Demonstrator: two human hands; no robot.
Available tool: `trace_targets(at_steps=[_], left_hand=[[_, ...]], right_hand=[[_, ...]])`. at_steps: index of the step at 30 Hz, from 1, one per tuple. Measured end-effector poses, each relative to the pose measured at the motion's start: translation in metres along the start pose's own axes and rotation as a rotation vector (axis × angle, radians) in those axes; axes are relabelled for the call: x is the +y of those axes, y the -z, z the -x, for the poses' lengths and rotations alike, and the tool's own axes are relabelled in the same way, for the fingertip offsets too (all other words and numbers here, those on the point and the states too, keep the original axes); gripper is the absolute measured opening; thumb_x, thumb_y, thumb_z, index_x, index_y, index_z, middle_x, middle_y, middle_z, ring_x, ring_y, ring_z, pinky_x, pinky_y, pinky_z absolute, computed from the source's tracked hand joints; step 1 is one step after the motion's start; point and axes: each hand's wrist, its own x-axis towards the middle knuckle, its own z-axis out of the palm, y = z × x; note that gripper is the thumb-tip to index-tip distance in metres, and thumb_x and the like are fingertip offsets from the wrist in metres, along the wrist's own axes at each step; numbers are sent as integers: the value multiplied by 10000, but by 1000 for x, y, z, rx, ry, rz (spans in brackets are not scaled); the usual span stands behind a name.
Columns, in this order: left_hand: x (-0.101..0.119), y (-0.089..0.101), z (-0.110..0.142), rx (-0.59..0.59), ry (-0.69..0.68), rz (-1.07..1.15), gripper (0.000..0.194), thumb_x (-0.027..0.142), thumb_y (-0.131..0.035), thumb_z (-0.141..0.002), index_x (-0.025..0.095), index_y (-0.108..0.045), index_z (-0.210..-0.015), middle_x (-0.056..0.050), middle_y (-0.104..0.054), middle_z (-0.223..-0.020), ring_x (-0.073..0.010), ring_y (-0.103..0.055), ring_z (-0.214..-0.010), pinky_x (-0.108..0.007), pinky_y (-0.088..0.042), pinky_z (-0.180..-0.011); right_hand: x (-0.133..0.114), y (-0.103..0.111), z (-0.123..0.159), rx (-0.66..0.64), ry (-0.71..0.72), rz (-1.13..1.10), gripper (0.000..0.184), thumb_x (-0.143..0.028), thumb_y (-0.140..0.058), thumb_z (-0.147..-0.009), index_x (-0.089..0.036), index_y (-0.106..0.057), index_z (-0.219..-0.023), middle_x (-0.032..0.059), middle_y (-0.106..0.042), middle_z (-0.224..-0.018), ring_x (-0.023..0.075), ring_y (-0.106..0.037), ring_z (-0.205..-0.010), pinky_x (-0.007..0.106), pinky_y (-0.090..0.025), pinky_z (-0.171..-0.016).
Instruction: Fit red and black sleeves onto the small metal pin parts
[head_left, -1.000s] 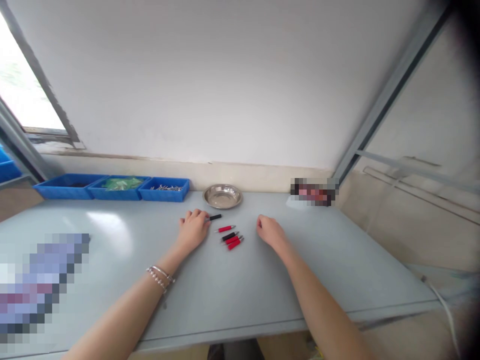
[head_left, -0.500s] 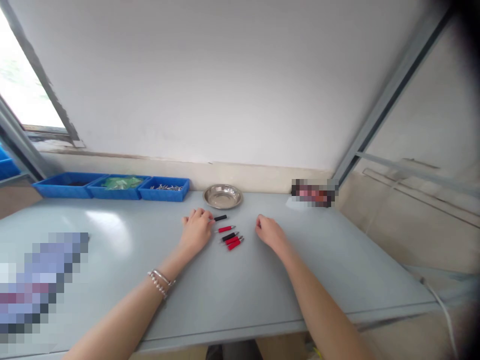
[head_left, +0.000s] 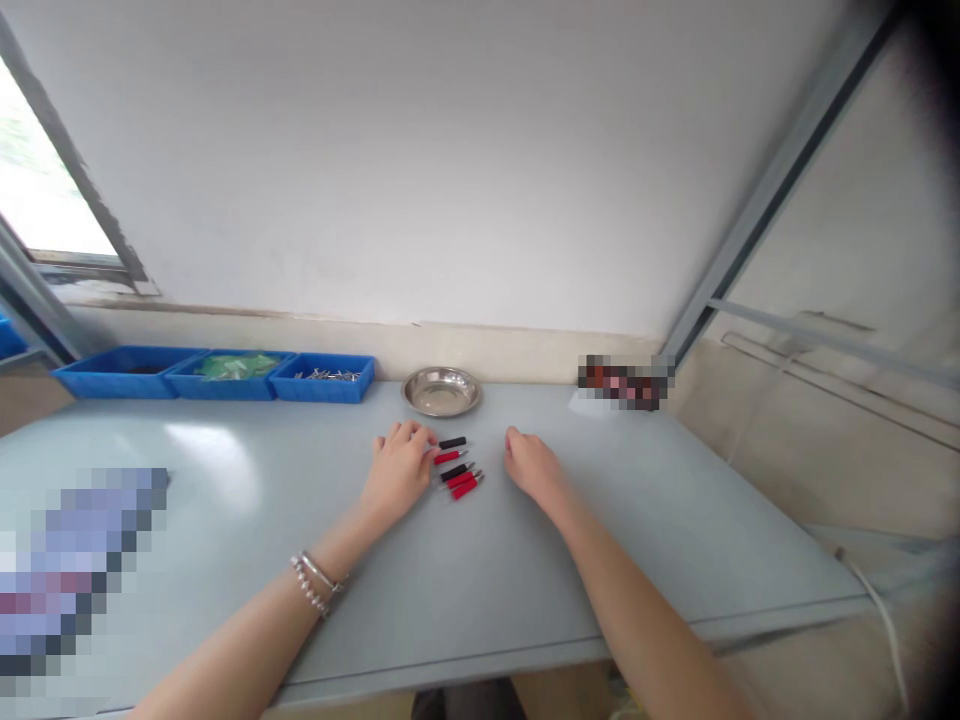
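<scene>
My left hand (head_left: 401, 465) rests palm down, its fingers bent and apart. Its fingertips touch or nearly touch the left ends of a black-gripped pen-like piece (head_left: 452, 443) and a red-gripped one (head_left: 448, 457). Below these, another black piece (head_left: 454, 473) and two red ones (head_left: 466, 488) lie close together at a slant, with metal tips pointing right. To the right of the row, my right hand (head_left: 531, 462) is a loose fist on the table, with nothing visible in it. A shiny metal bowl (head_left: 441, 392) stands just beyond both hands.
Three blue bins line the back left: one with dark contents (head_left: 112, 380), one with green plastic bags (head_left: 221, 387), one with silver metal pieces (head_left: 321, 390). Blurred-out objects lie at the left (head_left: 97, 560) and back right (head_left: 626, 382). A wall (head_left: 450, 180) rises behind the grey table (head_left: 450, 600).
The upper black piece has shifted right, out from my left fingers. My left hand has come slightly right and nearer, to the red piece. The right hand stays nearly where it was.
</scene>
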Motion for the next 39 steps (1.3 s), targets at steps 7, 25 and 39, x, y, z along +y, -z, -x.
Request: trace_targets(at_steps=[7, 25, 39], left_hand=[[5, 3, 1, 20, -24, 61, 119, 185, -391, -840, 193, -509, -856, -37, -541, -921, -212, -462, -887, -329, -309, -688], [13, 5, 3, 57, -42, 138, 98, 204, -406, -847, 194, -501, -824, -4, -597, -812, -179, -511, -802, -317, -266, -708], [13, 6, 4, 47, -49, 148, 110, 206, -391, -845, 193, -500, -835, -7, -594, -823, -176, -524, -803, -323, -276, -720]], right_hand=[[-5, 7, -4, 54, 72, -635, 102, -123, -394, -737, -190, -467, -760, -44, -420, -535, 102, -423, -519, 208, -307, -512], [-17, 6, 0, -117, 158, -1301, 100, -299, -494, -735, -202, -479, -755, -58, -474, -543, 66, -333, -433, 196, -242, -431], [-20, 9, 2, -132, 165, -1302, 161, -354, -528, -733, -199, -487, -746, -45, -504, -562, 66, -365, -447, 197, -267, -435]])
